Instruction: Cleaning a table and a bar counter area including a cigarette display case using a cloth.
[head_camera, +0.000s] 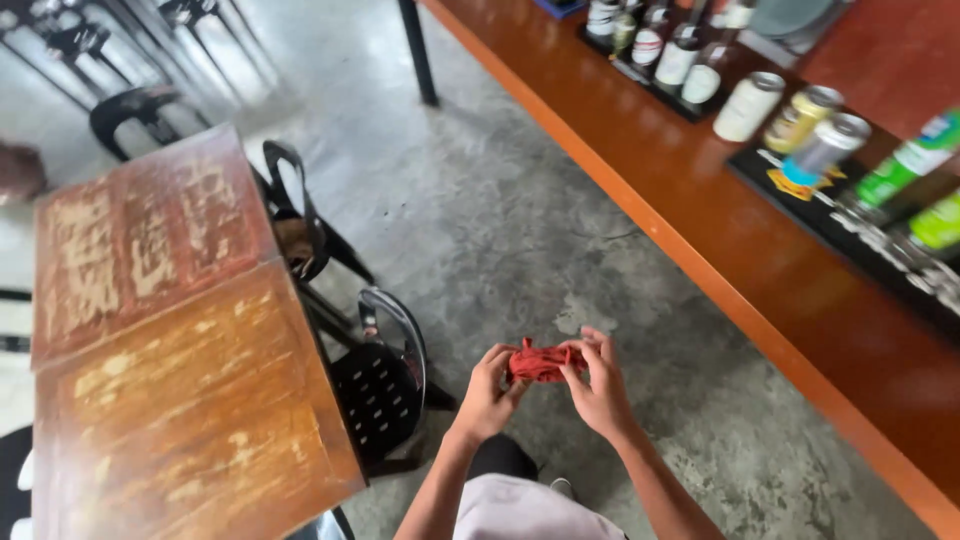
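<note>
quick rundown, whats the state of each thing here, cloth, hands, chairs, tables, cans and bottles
red cloth: bunched up, held between both hands
left hand: gripping the cloth
right hand: gripping the cloth
black chairs: tucked against the tables
worn wooden tables: pushed together
cans: upright on the counter
bottles: upright

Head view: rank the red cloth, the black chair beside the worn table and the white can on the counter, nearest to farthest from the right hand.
1. red cloth: bunched in the right hand, shared with the left hand.
2. black chair: lower left, by the worn table.
3. white can: upper right, on the counter.
</note>
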